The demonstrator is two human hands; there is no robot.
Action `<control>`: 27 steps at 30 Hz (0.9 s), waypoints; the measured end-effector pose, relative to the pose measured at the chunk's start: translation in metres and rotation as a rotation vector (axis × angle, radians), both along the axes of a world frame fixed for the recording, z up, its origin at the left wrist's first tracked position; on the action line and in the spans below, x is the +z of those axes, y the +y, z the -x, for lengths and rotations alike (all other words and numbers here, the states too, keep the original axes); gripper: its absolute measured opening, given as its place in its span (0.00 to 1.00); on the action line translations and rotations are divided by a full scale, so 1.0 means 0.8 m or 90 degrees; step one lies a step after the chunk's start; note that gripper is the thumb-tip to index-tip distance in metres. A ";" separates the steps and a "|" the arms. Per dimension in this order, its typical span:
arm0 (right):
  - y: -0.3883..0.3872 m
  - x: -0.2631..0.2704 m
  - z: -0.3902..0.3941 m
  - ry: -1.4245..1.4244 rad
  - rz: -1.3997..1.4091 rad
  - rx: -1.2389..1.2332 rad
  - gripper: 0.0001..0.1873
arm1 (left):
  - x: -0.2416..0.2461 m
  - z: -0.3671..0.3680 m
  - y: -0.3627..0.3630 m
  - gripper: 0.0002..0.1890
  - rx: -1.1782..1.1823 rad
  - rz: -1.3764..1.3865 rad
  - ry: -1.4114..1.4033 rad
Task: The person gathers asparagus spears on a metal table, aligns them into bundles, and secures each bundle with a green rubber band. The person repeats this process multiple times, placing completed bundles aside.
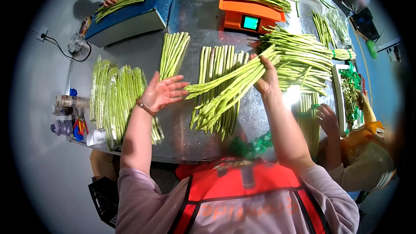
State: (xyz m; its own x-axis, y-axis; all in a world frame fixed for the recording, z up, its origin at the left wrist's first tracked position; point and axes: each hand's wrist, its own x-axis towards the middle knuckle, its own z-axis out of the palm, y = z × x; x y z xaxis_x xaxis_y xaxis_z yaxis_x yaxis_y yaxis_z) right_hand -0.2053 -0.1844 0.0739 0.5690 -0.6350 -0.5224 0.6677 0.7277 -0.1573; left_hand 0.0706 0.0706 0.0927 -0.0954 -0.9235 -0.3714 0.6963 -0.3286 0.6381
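Observation:
My right hand [267, 74] grips a bunch of green asparagus [232, 92] by its cut ends, the tips slanting down to the left. Beside those tips my left hand [164, 92] is spread, palm up, with nothing in it. Under the held bunch, a row of asparagus spears [217, 60] lies on the steel table [177, 139]. A smaller asparagus bundle [173, 53] rests just beyond my left hand. Clear-bagged asparagus [118, 100] lies to the left, partly behind my left forearm. A large loose asparagus pile [300, 58] lies right of my right hand.
An orange scale [227, 22] holding asparagus stands at the far side. A co-worker's hands touch asparagus on a blue-topped stand [130, 18] at far left. Another co-worker's hand [327, 118] is close on the right, near banded asparagus. Green netting [252, 146] lies at the near edge; bottles [61, 127] stand left.

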 end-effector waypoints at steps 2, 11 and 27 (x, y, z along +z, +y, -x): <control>-0.010 -0.009 0.011 0.003 0.019 -0.015 0.12 | -0.013 0.003 0.005 0.46 0.025 0.017 0.028; 0.057 0.069 -0.020 0.151 0.327 0.263 0.16 | -0.006 0.131 -0.099 0.30 -0.161 0.023 -0.006; 0.050 0.074 0.030 0.170 0.362 0.289 0.37 | 0.024 0.179 -0.150 0.26 -0.344 0.051 -0.096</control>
State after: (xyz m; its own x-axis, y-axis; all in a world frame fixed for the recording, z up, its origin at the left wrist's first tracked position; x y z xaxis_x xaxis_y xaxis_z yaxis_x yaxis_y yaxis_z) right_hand -0.2296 -0.1445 0.1331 0.7379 -0.5818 -0.3422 0.2106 0.6801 -0.7022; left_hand -0.0727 -0.0492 0.1115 -0.5138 -0.7840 -0.3484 0.3417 -0.5595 0.7551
